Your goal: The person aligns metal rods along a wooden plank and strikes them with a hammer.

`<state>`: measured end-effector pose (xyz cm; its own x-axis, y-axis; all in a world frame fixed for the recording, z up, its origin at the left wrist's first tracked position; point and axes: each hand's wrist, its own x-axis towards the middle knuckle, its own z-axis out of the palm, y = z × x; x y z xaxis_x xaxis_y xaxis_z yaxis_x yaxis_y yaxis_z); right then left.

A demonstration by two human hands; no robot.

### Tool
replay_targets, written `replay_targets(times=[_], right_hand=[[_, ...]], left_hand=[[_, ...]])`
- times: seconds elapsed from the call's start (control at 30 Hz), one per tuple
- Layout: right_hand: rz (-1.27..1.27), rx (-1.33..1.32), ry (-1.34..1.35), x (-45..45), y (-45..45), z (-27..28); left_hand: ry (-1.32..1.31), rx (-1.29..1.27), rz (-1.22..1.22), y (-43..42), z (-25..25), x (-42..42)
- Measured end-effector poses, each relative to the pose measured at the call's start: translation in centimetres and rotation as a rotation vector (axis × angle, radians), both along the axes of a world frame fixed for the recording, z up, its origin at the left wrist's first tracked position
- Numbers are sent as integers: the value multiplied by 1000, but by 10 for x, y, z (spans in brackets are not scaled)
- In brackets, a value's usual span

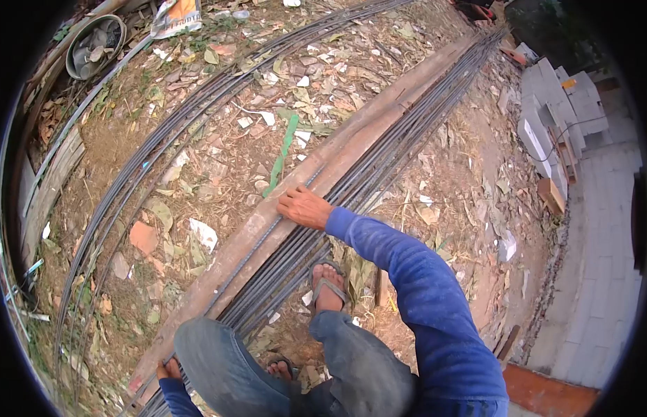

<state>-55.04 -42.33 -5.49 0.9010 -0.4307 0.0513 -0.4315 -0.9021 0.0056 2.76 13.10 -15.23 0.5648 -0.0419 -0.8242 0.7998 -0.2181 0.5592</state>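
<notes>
A long wooden plank lies diagonally across the ground, with a single steel rebar rod resting along it. My right hand is closed around that rod near the plank's middle, fingertips curled down over it. Low in the view, my left hand is at the plank's near end, partly hidden behind my knee. Its fingers are bent, and what they hold does not show. A thick bundle of rebar runs alongside the plank, close to my sandalled foot.
More long rods curve over the littered ground at left. A green strip lies beyond the plank. A bucket stands at upper left. Grey blocks are stacked at right beside a paved strip.
</notes>
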Motion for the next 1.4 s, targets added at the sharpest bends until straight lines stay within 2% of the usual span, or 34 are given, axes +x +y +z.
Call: replay_targets(times=[0.03, 0.1, 0.23, 0.27, 0.3, 0.6, 0.87, 1.0, 1.1, 1.2, 1.23, 1.27, 1.33, 1.4], right_hand=[[-1, 23, -9, -5, 3, -2], [9, 32, -31, -13, 9, -3], [23, 76, 25, -14, 4, 11], [16, 91, 10, -13, 6, 10], [8, 106, -3, -13, 7, 9], [28, 180, -29, -8, 1, 27], [-3, 220, -12, -24, 22, 36], [26, 431, 40, -42, 26, 42], [-1, 574, 36, -47, 25, 75], [-75, 628, 124, -48, 30, 102], [-151, 714, 136, -47, 30, 110], [-176, 691, 168, -48, 31, 121], [-165, 668, 228, -44, 34, 130], [-94, 611, 133, -51, 38, 113]], left_hand=[[-56, 100, 53, -18, 15, -15], [-44, 141, 102, -31, 33, -33], [61, -44, 160, -2, 9, 5], [54, -73, 194, -5, 19, 1], [-99, -11, 352, -10, 26, -8], [-161, 44, 418, -20, 40, -3], [-203, -29, 364, -6, 44, 7], [-173, -50, 319, -13, 50, 17], [-208, -127, 476, -31, 49, 14], [-313, -10, 367, -33, 43, 15], [-411, 174, 249, -51, 66, -12], [-481, 303, 196, -62, 72, -19], [-540, 441, 170, -76, 86, -35], [-559, 412, 237, -92, 96, -53]])
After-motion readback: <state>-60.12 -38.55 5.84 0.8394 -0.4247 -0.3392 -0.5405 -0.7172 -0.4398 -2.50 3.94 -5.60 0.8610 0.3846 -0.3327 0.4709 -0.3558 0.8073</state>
